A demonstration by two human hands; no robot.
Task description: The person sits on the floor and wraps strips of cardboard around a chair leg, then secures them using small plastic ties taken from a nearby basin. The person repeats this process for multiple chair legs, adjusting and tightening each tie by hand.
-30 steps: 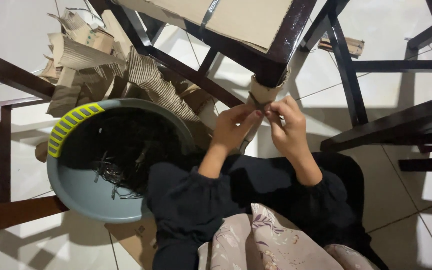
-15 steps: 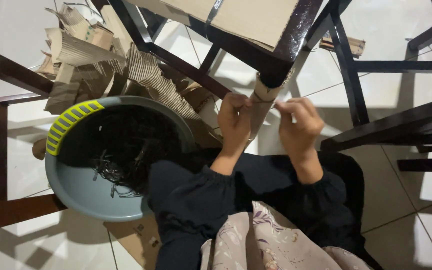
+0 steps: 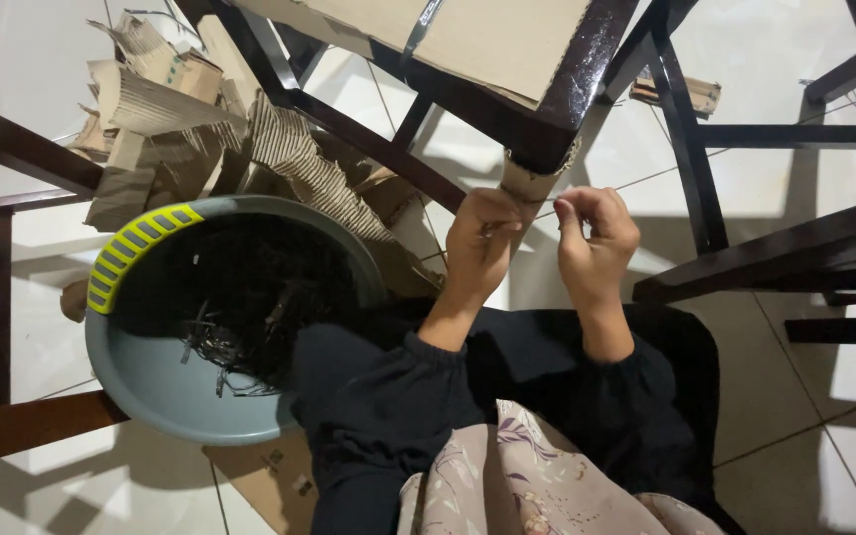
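Observation:
A dark wooden chair leg (image 3: 587, 69) ends in a brown cardboard wrap (image 3: 532, 183). My left hand (image 3: 482, 238) is closed around the lower edge of that wrap. My right hand (image 3: 596, 233) is just to the right of it, a small gap away, with thumb and fingertips pinched together. Whether it pinches anything thin is too small to tell. Both arms are in black sleeves, above a lap covered in floral cloth (image 3: 537, 476).
A grey round basin (image 3: 151, 386) with a yellow-green grip holds dark shredded strips at my left. Behind it lies a pile of torn corrugated cardboard (image 3: 200, 129). Dark chair frames (image 3: 795, 248) surround me on the white tiled floor (image 3: 824, 436). A flat cardboard sheet (image 3: 468, 30) covers the seat above.
My hands, pressed together at the wrapped leg end a second ago, have drawn apart. The right hand has shifted right, off the wrap, while the left stays on it.

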